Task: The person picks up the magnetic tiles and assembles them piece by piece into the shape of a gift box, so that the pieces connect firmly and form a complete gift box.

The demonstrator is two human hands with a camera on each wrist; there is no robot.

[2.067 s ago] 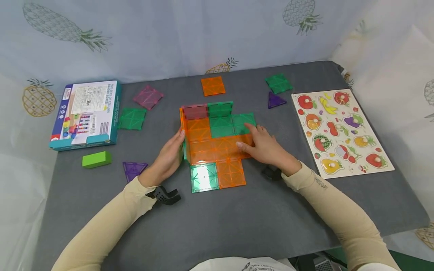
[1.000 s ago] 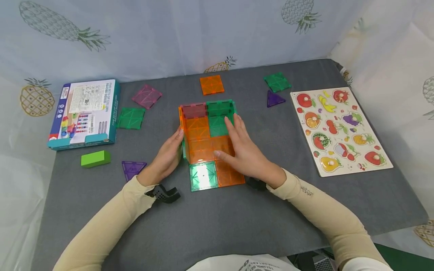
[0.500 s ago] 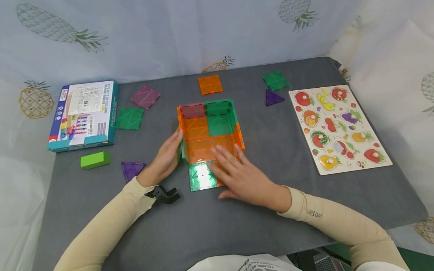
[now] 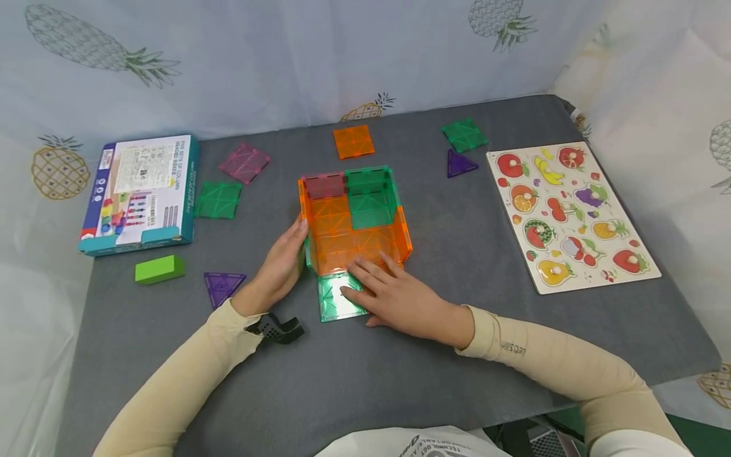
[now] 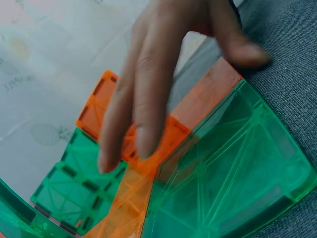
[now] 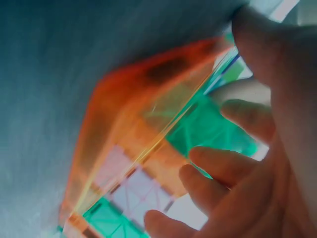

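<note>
A box of see-through magnetic tiles (image 4: 334, 254) stands mid-table, its pink, green and orange walls upright at the back, left and right. In front, a green square tile (image 4: 334, 308) lies flat, joined to the floor. My left hand (image 4: 280, 263) rests its straight fingers along the left wall. My right hand (image 4: 405, 301) reaches its spread, slightly bent fingers over the front orange tile, mostly hiding it; contact is unclear. Those fingers appear above the tiles in the left wrist view, beyond a green wall tile (image 5: 223, 168). The right wrist view shows an orange tile (image 6: 119, 109) beside the fingers.
Loose tiles lie around: pink (image 4: 244, 162), green (image 4: 218, 200), orange (image 4: 354, 141), another green (image 4: 464, 134) and purple triangles (image 4: 459, 164). A boxed set (image 4: 139, 193) and a green block (image 4: 160, 270) sit left; a fruit puzzle board (image 4: 571, 219) lies right.
The green and orange tiles on the right have been raised from flat into an upright wall. My right hand has moved from there to the front edge; my left hand stays at the left wall.
</note>
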